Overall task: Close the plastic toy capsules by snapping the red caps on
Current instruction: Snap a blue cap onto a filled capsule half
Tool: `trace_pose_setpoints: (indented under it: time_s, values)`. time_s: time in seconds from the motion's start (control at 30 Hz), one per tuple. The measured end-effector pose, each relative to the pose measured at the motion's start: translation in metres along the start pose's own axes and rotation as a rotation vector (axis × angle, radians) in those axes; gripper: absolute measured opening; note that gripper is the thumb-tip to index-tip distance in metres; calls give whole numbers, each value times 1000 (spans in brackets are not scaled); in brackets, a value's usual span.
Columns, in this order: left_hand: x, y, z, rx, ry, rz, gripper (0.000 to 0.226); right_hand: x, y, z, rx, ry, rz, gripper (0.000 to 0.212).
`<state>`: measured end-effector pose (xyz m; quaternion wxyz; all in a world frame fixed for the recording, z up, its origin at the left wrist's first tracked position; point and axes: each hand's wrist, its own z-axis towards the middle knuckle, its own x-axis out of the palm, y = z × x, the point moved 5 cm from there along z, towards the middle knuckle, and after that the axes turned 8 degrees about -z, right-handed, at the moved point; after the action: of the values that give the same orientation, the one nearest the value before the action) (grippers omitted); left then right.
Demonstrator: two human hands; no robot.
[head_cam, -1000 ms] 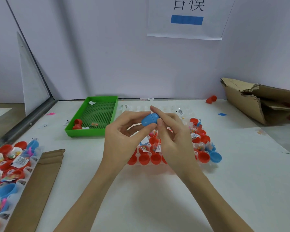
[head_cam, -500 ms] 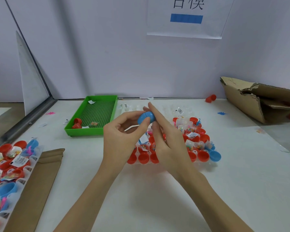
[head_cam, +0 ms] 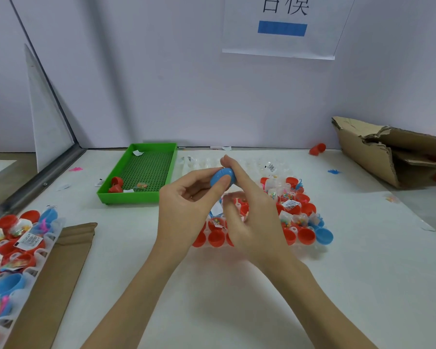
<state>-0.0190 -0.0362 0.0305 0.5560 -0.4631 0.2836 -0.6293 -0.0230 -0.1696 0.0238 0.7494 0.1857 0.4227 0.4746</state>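
A closed blue capsule [head_cam: 222, 175] is held above the table between both hands. My left hand [head_cam: 186, 202] pinches it from the left with thumb and fingers. My right hand [head_cam: 247, 215] holds its far side with the index finger and thumb, the other fingers loosely curled below. Under the hands lies a clear tray [head_cam: 300, 248] with several red capsule halves [head_cam: 215, 238], some filled with small toys and labels, and one blue half [head_cam: 324, 236] at its right corner.
A green tray [head_cam: 166, 172] with red caps [head_cam: 116, 184] stands at the back left. A second clear tray of red and blue halves [head_cam: 13, 243] lies at the left edge beside brown cardboard [head_cam: 56, 278]. A torn cardboard box [head_cam: 388, 152] sits at the right, a loose red cap [head_cam: 317, 148] near it.
Both hands have lifted the blue capsule slightly up and away from me. The right fingers have shifted round its far side.
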Motion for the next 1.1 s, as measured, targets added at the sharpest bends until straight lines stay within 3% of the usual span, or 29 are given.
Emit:
trace_pose_setpoints:
  time_s: [0.1,0.23,0.6,1.1]
  values:
    - [4,4,-3,-49,10,-14,17,4,-1,-1,-4,-53,-203,65]
    - [10,7,-7,-43,6,51,16,-4,-1,-2,3,-203,-328,51]
    - [15,1,-17,59,-74,137,18,-4,10,-5,10,-235,-182,54]
    - [19,4,-18,75,-8,187,17,-10,4,1,-63,-177,-269,25]
